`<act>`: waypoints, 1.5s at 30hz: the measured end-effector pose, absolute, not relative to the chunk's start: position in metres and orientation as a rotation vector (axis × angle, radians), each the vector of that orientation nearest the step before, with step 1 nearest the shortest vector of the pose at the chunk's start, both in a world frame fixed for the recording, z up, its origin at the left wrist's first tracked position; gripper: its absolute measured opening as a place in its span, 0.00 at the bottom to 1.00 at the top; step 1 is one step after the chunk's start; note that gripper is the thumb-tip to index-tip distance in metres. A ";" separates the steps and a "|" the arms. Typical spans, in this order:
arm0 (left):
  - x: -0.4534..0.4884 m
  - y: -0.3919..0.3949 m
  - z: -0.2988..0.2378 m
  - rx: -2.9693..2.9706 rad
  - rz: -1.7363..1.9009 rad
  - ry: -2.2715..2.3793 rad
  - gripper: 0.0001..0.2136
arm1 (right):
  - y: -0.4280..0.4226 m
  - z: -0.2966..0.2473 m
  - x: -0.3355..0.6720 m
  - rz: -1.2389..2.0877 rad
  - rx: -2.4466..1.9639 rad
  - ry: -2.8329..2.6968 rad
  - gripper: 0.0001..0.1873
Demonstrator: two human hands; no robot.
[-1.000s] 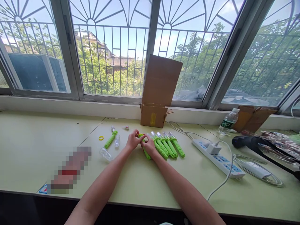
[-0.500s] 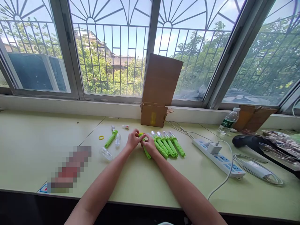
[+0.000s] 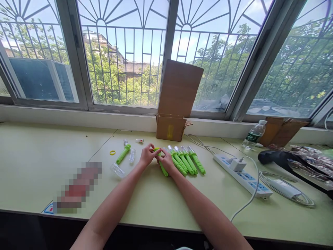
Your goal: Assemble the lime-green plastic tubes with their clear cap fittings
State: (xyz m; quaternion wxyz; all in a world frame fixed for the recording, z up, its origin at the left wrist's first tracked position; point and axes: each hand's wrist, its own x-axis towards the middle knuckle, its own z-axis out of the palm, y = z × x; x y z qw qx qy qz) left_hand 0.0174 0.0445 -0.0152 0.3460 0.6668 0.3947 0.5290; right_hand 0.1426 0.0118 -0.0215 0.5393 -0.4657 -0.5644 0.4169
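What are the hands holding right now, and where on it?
A green stick: the left hand pinches its top end, the right hand wraps its middle.

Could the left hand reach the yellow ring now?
Probably yes, once the left hand frees the held stick: only a loose green stick and a clear cap lie before the yellow ring.

On the table, a row of sticks lies before the cardboard box; a power strip lies right of them (a bottle behind it), one loose stick left.
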 end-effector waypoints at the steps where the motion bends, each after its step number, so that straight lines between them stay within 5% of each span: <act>1: 0.017 0.045 -0.016 1.735 1.372 1.017 0.23 | 0.012 -0.021 0.143 1.005 -1.102 -1.347 0.32; 20: 0.014 0.047 -0.022 1.767 1.439 0.966 0.21 | 0.013 -0.020 0.147 1.102 -1.100 -1.347 0.35; 45: 0.018 0.051 -0.021 1.773 1.464 0.931 0.20 | 0.015 -0.019 0.151 1.235 -1.001 -1.296 0.23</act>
